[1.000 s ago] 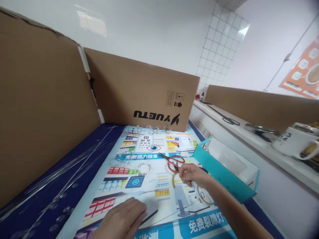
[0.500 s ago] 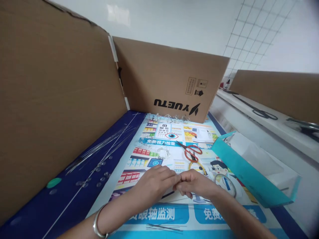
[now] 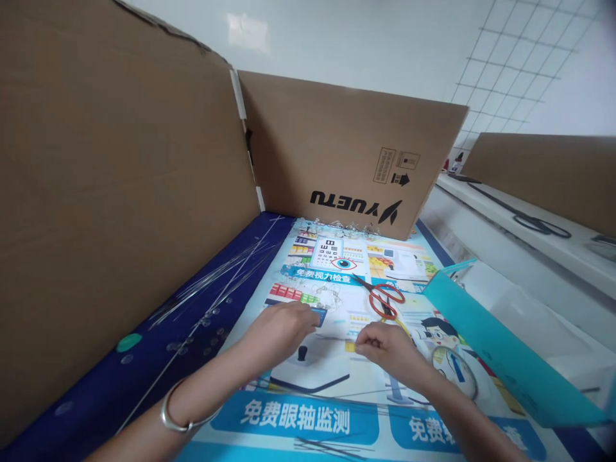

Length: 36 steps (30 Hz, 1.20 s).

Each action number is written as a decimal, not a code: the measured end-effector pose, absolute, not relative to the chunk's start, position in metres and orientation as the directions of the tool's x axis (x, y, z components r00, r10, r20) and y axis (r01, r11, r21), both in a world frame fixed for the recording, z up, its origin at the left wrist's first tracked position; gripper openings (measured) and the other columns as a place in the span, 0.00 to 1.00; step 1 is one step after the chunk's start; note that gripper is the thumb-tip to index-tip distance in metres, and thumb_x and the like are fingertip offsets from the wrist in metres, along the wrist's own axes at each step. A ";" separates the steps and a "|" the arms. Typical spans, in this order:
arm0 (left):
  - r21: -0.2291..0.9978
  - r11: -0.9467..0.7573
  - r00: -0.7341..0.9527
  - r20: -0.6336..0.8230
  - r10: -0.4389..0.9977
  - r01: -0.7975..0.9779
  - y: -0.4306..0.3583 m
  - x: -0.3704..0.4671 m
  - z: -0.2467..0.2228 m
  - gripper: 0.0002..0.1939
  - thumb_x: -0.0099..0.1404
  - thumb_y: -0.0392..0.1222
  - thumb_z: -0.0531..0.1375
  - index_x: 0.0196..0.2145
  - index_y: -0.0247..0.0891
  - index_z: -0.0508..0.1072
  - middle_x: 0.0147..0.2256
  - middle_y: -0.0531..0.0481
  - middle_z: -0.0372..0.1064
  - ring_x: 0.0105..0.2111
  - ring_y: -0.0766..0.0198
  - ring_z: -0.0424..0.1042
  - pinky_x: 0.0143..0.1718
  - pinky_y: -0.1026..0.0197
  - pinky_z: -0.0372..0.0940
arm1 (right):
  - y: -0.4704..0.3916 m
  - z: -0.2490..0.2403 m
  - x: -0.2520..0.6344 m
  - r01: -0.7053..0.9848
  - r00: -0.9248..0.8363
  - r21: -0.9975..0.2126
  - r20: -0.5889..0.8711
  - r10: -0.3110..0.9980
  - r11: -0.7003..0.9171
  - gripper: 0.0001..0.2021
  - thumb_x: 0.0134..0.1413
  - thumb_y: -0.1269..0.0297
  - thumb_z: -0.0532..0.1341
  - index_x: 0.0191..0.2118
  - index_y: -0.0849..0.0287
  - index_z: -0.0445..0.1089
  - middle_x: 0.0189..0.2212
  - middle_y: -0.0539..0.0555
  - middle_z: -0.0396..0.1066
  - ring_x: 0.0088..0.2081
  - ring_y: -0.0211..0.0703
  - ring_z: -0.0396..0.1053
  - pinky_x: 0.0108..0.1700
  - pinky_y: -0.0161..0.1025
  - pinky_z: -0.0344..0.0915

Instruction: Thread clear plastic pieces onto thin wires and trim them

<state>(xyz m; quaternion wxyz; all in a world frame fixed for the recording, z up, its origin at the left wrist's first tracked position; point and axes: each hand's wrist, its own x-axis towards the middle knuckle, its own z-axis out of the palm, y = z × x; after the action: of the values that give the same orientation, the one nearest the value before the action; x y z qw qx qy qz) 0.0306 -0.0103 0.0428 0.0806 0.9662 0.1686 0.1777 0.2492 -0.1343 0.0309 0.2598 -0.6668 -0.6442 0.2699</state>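
Crossing the gap between the left hand and the right hand, a thin strand ran low over the poster, pale and so faint that its ends could not be made out. The right thumb and forefinger were pinched together on it, the other fingers curled; the left fingers bent downward, tips hidden, so whether they gripped could not be told. Room for moving lay mostly on the near side, where dark wires rested. Just beyond the hands were a ring of clear beads, red scissors and a yellow handle partly behind the right hand. Leftward, the poster's edge met blue cloth with loose wires, clear beads and a green disc. Cardboard bounded the left side and the far edge. At right, an open teal box held a white, filmy sheet.
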 end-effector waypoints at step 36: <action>0.193 -0.871 0.874 0.103 0.475 0.451 -0.004 0.033 0.016 0.09 0.60 0.35 0.52 0.27 0.37 0.71 0.27 0.47 0.70 0.28 0.59 0.69 0.26 0.61 0.57 | -0.116 0.053 0.258 0.994 -0.027 -0.098 0.137 0.990 0.041 0.12 0.59 0.64 0.50 0.34 0.56 0.71 0.32 0.54 0.70 0.38 0.43 0.65 0.39 0.37 0.58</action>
<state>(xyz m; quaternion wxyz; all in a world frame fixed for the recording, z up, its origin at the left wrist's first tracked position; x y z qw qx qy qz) 0.0330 -0.0037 0.0162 0.0815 0.9645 0.2402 0.0740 0.2578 -0.1163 0.0527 0.0834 -0.6925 -0.7165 -0.0124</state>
